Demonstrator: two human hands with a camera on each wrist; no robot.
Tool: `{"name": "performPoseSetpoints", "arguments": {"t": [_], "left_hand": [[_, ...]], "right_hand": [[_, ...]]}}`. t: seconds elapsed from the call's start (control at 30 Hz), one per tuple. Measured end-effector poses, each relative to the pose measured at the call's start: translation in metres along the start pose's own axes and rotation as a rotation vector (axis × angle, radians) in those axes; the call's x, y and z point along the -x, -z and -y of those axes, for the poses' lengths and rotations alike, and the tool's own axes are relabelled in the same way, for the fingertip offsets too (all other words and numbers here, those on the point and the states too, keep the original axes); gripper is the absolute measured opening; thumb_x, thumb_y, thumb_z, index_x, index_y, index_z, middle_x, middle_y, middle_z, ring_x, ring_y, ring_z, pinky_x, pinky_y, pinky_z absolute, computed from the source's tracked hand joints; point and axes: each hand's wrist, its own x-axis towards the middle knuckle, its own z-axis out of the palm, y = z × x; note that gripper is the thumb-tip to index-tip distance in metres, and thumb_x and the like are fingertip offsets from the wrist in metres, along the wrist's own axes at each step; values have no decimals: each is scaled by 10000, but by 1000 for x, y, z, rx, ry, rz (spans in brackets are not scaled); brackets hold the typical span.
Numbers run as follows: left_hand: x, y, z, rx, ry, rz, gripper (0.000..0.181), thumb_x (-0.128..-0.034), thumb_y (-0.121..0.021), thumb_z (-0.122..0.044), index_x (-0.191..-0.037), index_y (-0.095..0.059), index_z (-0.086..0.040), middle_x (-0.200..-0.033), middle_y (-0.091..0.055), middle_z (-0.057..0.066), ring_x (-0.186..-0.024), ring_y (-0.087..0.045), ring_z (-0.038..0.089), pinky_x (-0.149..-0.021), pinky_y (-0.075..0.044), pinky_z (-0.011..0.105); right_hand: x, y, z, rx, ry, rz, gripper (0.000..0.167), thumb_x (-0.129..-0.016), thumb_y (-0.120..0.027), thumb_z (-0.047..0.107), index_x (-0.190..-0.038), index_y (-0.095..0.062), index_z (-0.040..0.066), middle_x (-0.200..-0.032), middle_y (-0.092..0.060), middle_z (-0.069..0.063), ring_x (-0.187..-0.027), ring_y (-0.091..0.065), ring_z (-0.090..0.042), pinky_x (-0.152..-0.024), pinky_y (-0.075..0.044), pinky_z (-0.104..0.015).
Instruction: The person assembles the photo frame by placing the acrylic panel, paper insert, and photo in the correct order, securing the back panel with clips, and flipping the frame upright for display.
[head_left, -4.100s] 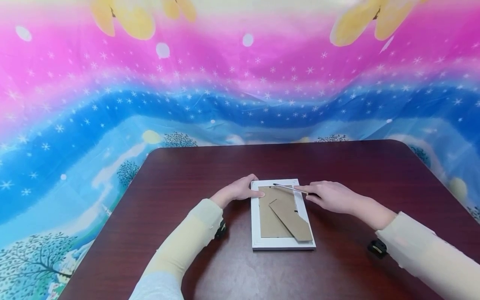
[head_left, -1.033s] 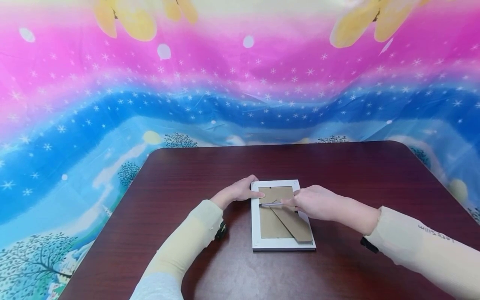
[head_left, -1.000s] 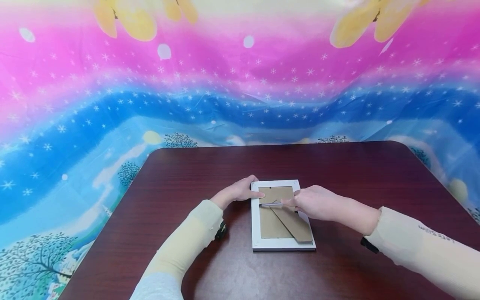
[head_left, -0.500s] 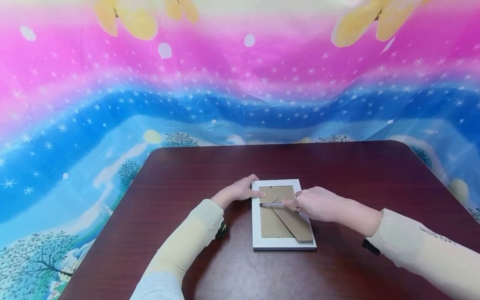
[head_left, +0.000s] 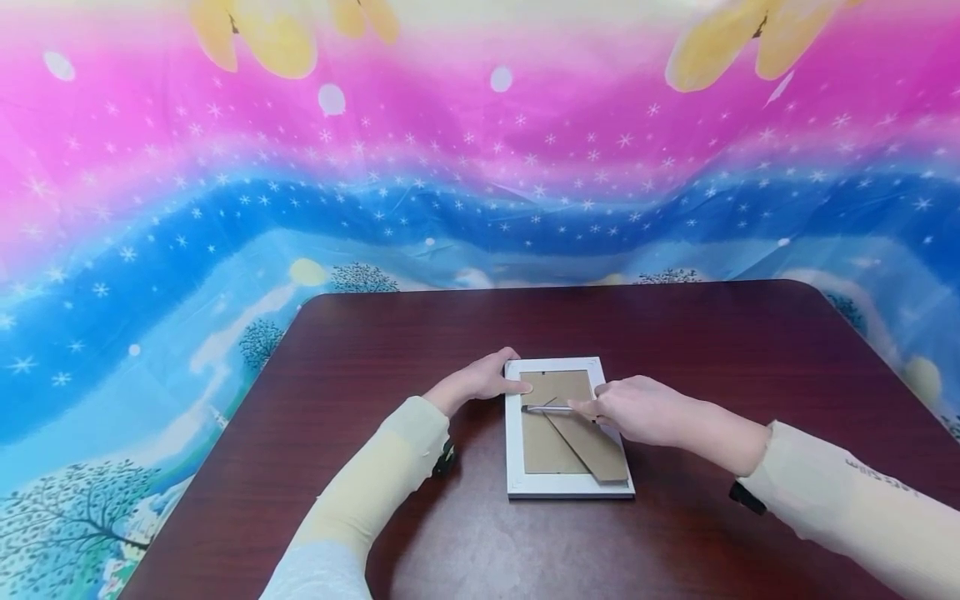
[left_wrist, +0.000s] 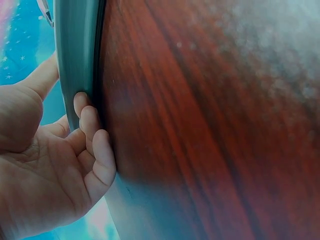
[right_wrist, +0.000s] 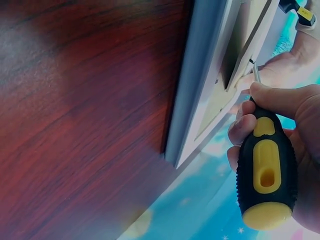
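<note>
A white picture frame (head_left: 513,450) lies back side up on the table, its brown backing board (head_left: 543,450) showing and a slanted stand flap (head_left: 592,446) on it. My left hand (head_left: 480,379) grips the frame's upper left side, thumb over the top; in the left wrist view the fingers of this hand (left_wrist: 60,145) curl against the frame's edge (left_wrist: 77,50). My right hand (head_left: 645,410) holds a screwdriver, whose metal shaft (head_left: 551,408) crosses the board to its left edge. The right wrist view shows the black and yellow handle (right_wrist: 266,165) in my right hand (right_wrist: 300,110).
The dark reddish-brown table (head_left: 405,333) extends around the frame. Behind it hangs a pink and blue patterned cloth (head_left: 450,167). Dark wrist devices sit at both cuffs, one below the left sleeve (head_left: 444,460) and one below the right (head_left: 747,497).
Since the oldest view, the screwdriver tip has gone from the board's top edge to its left edge, and my right hand has moved left over the frame. My left hand keeps its grip.
</note>
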Motion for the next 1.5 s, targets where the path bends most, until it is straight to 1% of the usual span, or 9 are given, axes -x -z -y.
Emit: {"name": "performPoseSetpoints", "arguments": {"t": [0.2,0.43,0.6,0.73,0.93,1.1,1.27,1.5], "left_hand": [[-1,2,0,14,-11,4,462,-911,-702,-318,-1239,-485,-77,-996,-560,40,-922,-511,204,-823,-420,356],[-2,4,-2,17,-2,0,459,-917,-691,-328,-1245,-481,-83,-993,-560,39,-916,-511,213,-807,-418,362],[-2,5,-2,17,-4,0,469,-916,-691,-337,-1250,-480,-84,-1009,-556,41,-929,-507,215,-812,-416,365],[-2,5,0,17,-1,6,462,-911,-699,-332,-1236,-483,-84,-991,-555,40,-915,-502,214,-800,-411,355],[0,7,1,15,-1,3,450,-909,-703,-326,-1223,-492,-83,-984,-560,39,-906,-502,214,-802,-411,356],[0,6,1,33,1,0,440,-909,-705,-313,-1217,-491,-83,-978,-558,46,-904,-499,219,-802,-406,362],[0,1,3,36,6,14,438,-908,-703,-331,-1213,-491,-98,-963,-556,34,-891,-500,208,-788,-405,357],[-1,-1,1,27,10,9,471,-906,-702,-347,-1242,-486,-97,-981,-556,32,-903,-504,213,-799,-414,370]], "right_hand": [[-2,3,0,20,5,-5,471,-796,-750,-11,-1235,-687,146,-629,-468,71,-483,-333,-64,-436,-315,-224],[-2,6,-1,-24,-26,17,452,-818,-739,-2,-1244,-681,137,-639,-469,77,-478,-342,-65,-445,-339,-223],[-1,6,-1,-29,-38,38,452,-823,-729,-11,-1249,-676,131,-664,-512,63,-512,-396,-64,-466,-372,-231],[0,3,-3,-11,-37,60,452,-831,-729,7,-1258,-671,145,-673,-514,59,-517,-398,-61,-472,-370,-231],[-1,2,-5,-31,-48,51,436,-838,-741,36,-1252,-678,160,-687,-539,59,-516,-401,-47,-469,-363,-219],[1,1,-4,-58,-50,21,421,-836,-744,32,-1235,-690,156,-695,-551,64,-523,-403,-44,-469,-362,-216],[7,-6,-4,-80,-66,-24,413,-841,-747,73,-1237,-689,173,-699,-533,90,-529,-395,-36,-486,-376,-214],[20,-17,-10,-25,-41,-117,418,-862,-742,153,-1270,-656,176,-718,-447,112,-518,-342,-25,-484,-347,-208]]}}
